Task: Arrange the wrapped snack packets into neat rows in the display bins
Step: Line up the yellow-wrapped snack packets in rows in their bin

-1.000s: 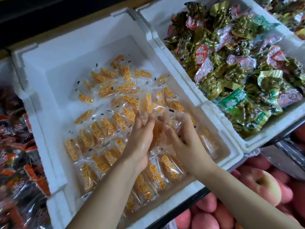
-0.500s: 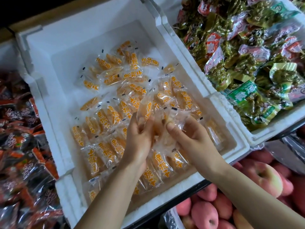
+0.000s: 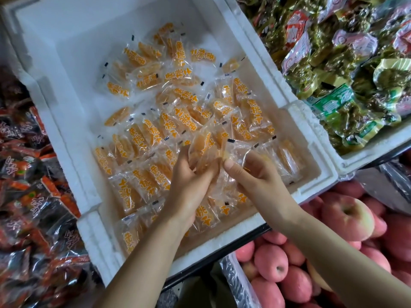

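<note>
I see a white foam bin [image 3: 73,152] from above, tilted toward me. Inside lie clear snack packets [image 3: 153,132] with orange pieces and orange lettering: loosely scattered at the far end, closer to side-by-side rows at the near end.

My left hand [image 3: 189,187] hovers over the near middle of the bin, fingers curled around a small bunch of packets [image 3: 203,147]. My right hand [image 3: 255,174], just beside it, pinches one clear packet [image 3: 239,152] between thumb and fingers.

A bin of green wrapped packets [image 3: 344,63] sits to the right, dark red packets [image 3: 26,174] to the left, and pink apples [image 3: 347,216] below right.
</note>
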A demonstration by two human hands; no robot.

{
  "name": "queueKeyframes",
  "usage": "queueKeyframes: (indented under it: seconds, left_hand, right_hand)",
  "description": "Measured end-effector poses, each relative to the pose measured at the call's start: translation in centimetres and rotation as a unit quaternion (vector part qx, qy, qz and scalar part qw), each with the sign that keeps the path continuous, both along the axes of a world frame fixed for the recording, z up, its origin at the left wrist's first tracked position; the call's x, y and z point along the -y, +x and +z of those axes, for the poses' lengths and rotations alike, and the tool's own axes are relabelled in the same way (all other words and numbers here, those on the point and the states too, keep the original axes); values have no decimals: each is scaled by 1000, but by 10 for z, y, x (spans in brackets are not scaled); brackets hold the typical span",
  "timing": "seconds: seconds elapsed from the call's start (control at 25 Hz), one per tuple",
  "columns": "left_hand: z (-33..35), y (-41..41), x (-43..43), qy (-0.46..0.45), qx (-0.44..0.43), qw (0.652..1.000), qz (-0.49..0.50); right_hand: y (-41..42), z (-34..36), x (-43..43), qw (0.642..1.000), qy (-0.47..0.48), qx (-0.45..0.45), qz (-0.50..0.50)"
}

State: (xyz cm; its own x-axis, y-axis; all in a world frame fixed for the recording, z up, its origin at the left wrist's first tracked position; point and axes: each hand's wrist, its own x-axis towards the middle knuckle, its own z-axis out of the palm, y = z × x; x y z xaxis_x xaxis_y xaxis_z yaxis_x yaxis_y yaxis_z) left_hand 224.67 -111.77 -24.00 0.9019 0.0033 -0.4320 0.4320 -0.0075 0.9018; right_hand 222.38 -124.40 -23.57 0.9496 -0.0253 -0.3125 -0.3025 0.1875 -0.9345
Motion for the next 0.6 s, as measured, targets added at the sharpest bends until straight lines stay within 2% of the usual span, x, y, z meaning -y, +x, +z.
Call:
queueKeyframes:
  seconds: [0.2,0.32,0.4,0.52,0.6]
  left_hand:
    - [1,-6,-5,2,-1,999,43]
    - [6,-14,-15,-9,-29,998,50]
    - [12,-22,-20,-9,-36,998,46]
    - [20,-34,-25,-3,-54,997,48]
    - [28,-40,-28,-2,-86,995,44]
  right_hand:
    - [-1,-9,10,998,40,-42,-40]
    - [-7,-10,15,996,-14,-56,-65]
    - [-11,-9,15,995,-57,-73,-27]
    - [-16,0,10,993,-11,-112,22]
    - [-19,8,7,992,-18,-118,38]
